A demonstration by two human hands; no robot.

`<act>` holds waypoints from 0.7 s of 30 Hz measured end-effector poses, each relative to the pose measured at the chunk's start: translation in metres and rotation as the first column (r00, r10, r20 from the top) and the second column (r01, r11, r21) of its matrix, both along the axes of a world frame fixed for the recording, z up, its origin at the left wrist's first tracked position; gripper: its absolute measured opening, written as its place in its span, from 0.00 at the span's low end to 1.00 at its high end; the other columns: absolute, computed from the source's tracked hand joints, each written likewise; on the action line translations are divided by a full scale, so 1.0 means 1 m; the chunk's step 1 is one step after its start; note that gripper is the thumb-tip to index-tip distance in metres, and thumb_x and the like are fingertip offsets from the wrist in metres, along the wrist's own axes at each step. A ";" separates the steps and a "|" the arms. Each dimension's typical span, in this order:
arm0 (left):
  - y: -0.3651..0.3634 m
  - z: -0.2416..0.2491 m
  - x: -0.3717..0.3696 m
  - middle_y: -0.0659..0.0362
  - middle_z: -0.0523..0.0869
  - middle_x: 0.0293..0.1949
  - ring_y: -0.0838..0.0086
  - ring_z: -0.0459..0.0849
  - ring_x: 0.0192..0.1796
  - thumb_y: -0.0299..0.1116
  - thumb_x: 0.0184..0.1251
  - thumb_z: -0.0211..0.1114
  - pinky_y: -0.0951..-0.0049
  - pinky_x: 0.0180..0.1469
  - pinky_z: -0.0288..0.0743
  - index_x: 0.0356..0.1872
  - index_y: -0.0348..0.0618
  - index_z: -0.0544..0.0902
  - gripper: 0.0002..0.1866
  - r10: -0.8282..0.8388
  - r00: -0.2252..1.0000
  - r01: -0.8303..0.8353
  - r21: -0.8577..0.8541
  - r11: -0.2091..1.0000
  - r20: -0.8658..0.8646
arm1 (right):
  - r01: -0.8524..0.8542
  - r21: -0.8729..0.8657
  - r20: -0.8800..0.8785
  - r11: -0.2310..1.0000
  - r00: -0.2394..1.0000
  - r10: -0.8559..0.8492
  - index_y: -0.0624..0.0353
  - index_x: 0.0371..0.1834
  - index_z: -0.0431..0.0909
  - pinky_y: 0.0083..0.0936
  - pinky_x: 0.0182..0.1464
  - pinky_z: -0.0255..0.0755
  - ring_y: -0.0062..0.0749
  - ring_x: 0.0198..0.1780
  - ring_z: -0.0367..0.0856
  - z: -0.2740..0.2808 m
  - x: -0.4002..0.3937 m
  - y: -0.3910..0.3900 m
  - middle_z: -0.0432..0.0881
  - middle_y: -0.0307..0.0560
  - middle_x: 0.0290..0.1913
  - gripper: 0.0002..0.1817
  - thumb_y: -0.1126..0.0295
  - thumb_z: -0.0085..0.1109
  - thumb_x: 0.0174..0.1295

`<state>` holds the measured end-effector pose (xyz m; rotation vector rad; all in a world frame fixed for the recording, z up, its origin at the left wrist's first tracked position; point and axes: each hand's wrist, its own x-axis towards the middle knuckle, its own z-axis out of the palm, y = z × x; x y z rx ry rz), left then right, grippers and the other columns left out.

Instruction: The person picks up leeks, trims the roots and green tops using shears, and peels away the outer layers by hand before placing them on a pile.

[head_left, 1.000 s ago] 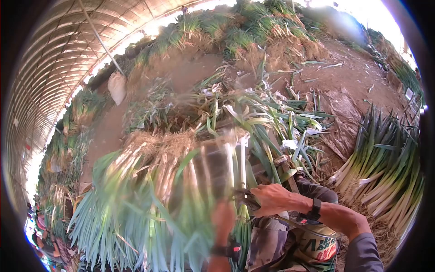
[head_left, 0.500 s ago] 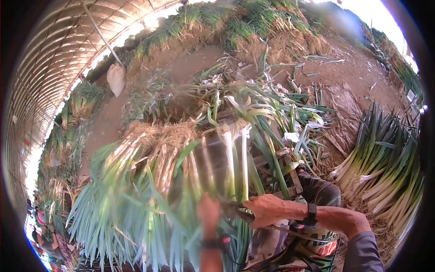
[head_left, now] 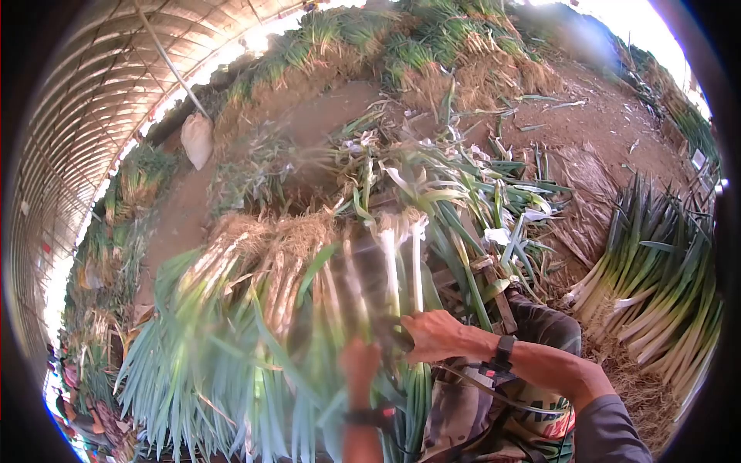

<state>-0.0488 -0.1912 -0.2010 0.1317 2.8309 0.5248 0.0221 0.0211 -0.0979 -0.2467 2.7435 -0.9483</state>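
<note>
Long green onions point(head_left: 285, 278) with tan roots and green leaves lie in a row before me. Two cleaner white stalks point(head_left: 417, 255) lie at the row's right end. My right hand point(head_left: 438, 336) is closed round a dark object point(head_left: 397, 339) at these stalks; what it is cannot be made out. A dark band is on that wrist. Left of it, my left hand point(head_left: 360, 361) is smeared by a blurry patch, over the onion leaves, and its fingers cannot be told apart.
Loose peeled leaves point(head_left: 463, 185) are heaped beyond the row. A pile of onions point(head_left: 656, 270) lies on the ground at right. More bundles point(head_left: 455, 46) stand at the back. A pale sack point(head_left: 197, 140) hangs from a pole at upper left. My knee point(head_left: 548, 328) is beside the right arm.
My right hand has moved up and a little left along the white stalks, with the dark object. My left hand has hardly shifted.
</note>
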 end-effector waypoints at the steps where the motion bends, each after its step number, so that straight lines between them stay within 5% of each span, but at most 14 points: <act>1: 0.000 -0.001 -0.001 0.42 0.89 0.47 0.46 0.86 0.54 0.44 0.58 0.68 0.51 0.58 0.78 0.52 0.44 0.85 0.22 0.022 1.000 -0.022 0.021 1.000 0.013 | -0.013 0.009 -0.019 1.000 1.000 0.013 0.70 0.45 0.77 0.50 0.37 0.77 0.63 0.35 0.83 -0.007 -0.006 0.002 0.82 0.62 0.34 0.33 0.51 0.72 0.46; 6: 0.002 -0.013 0.001 0.37 0.87 0.52 0.46 0.85 0.58 0.43 0.59 0.67 0.52 0.61 0.77 0.60 0.35 0.81 0.30 0.133 0.991 -0.135 0.174 0.975 0.026 | 0.031 0.049 -0.047 0.998 0.998 -0.028 0.69 0.46 0.79 0.50 0.37 0.78 0.62 0.37 0.84 -0.025 -0.039 0.001 0.83 0.63 0.36 0.32 0.52 0.71 0.47; 10: -0.005 -0.027 -0.001 0.33 0.84 0.56 0.43 0.83 0.61 0.43 0.59 0.66 0.53 0.64 0.75 0.64 0.28 0.77 0.34 0.050 0.998 -0.043 0.213 0.976 -0.024 | 0.030 0.095 0.052 0.995 0.998 -0.035 0.69 0.47 0.79 0.50 0.38 0.78 0.61 0.40 0.85 -0.020 -0.062 0.003 0.83 0.64 0.40 0.30 0.56 0.69 0.45; 15: -0.005 -0.020 0.000 0.31 0.83 0.58 0.40 0.82 0.62 0.44 0.61 0.63 0.53 0.66 0.74 0.65 0.27 0.76 0.35 0.062 0.998 -0.063 0.233 0.970 0.012 | 0.060 0.121 -0.066 0.991 0.996 -0.052 0.69 0.41 0.79 0.48 0.37 0.79 0.58 0.36 0.85 -0.031 -0.087 -0.001 0.84 0.63 0.36 0.24 0.60 0.65 0.45; 21: -0.013 -0.033 -0.010 0.31 0.84 0.48 0.35 0.82 0.54 0.39 0.60 0.60 0.46 0.58 0.73 0.50 0.31 0.81 0.23 0.010 1.000 -0.005 0.270 0.963 -0.016 | 0.047 0.107 -0.058 0.993 0.997 -0.041 0.69 0.41 0.79 0.46 0.34 0.79 0.56 0.31 0.84 -0.002 -0.089 -0.005 0.84 0.60 0.30 0.23 0.62 0.64 0.45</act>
